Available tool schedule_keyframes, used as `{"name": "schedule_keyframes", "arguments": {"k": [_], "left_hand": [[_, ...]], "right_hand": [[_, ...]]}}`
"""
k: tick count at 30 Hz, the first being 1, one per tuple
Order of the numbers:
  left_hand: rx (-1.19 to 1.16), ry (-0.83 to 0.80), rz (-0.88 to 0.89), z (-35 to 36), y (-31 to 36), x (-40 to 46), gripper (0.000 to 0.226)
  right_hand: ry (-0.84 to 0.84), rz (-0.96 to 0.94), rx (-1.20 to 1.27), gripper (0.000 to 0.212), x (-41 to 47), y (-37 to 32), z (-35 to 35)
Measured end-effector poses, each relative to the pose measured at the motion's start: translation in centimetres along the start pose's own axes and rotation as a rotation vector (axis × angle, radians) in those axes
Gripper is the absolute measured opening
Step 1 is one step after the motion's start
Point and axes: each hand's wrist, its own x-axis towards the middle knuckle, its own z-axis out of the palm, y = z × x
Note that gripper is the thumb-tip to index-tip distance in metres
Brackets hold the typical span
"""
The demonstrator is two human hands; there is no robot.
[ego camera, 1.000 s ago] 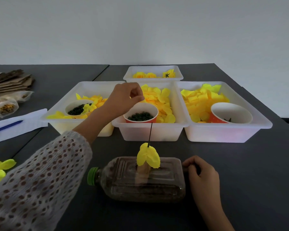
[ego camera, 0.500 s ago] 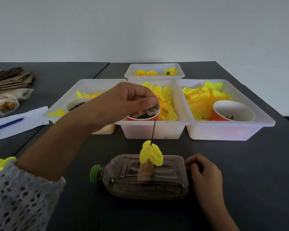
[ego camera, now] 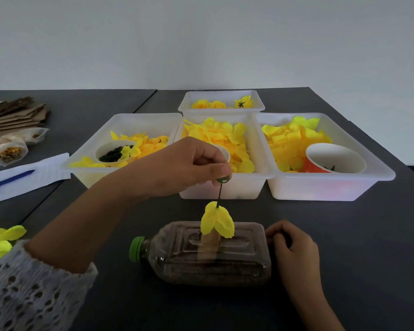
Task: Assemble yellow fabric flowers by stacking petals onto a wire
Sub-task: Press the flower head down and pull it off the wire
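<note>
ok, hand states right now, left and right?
Left hand: pinching a small green piece at the top of the wire.
Right hand: curled against the bottle end.

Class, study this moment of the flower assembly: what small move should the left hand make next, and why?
Probably slide the small green piece down the wire onto the yellow petals. The left hand pinches it at the wire's top, the petals sit lower, and the right hand holds the bottle.

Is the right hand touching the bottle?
Touching. The head view shows the right hand with its fingers curled against the end of the bottle lying on the table.
</note>
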Motion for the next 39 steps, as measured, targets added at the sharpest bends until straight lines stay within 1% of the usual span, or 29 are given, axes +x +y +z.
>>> {"name": "schedule_keyframes", "arguments": {"k": [4,8,12,16,23,27,30,32,34,35,37,39], "left_hand": [[-0.017,0.006,-0.006,0.0,-0.1,0.1,0.021],[-0.086,0.019,-0.02,-0.2,0.0,0.1,0.024],[-0.077,0.005,-0.035,-0.1,-0.2,0.3,0.018],[-0.094,0.001,-0.053,0.0,-0.4,0.3,0.019],[-0.168,-0.051,-0.105,-0.1,-0.4,0.4,0.023],[-0.163,-0.06,-0.128,-0.1,-0.5,0.5,0.024],[-0.196,-0.088,-0.17,-0.2,-0.5,0.6,0.03],[-0.155,-0.106,-0.186,-0.1,-0.5,0.5,0.033],[-0.074,-0.089,-0.138,0.1,-0.6,0.3,0.035],[-0.064,-0.064,-0.083,0.2,-0.7,0.2,0.035],[-0.074,-0.019,0.043,0.6,-1.0,-0.2,0.033],[-0.12,-0.013,0.133,1.4,-1.6,-0.7,0.034]], "right_hand": [[0.003,-0.008,-0.002,0.035,0.0,0.0,0.0],[0.011,-0.01,0.0,0.034,0.0,0.0,0.1],[0.009,-0.018,0.002,0.035,0.0,0.0,0.1],[0.005,-0.008,-0.005,0.034,0.0,0.1,0.0],[0.004,-0.017,-0.015,0.034,0.0,0.1,0.0],[-0.003,-0.016,-0.01,0.033,0.1,0.1,0.0],[-0.004,-0.017,-0.011,0.033,0.0,0.1,0.0],[-0.003,-0.022,-0.008,0.033,0.0,0.1,0.0],[0.003,-0.028,-0.004,0.034,0.0,0.0,0.0],[0.007,-0.03,-0.004,0.034,0.0,0.0,0.0],[0.014,-0.029,-0.006,0.034,-0.1,0.0,0.0],[0.013,-0.025,-0.012,0.034,-0.1,-0.1,0.0]]}}
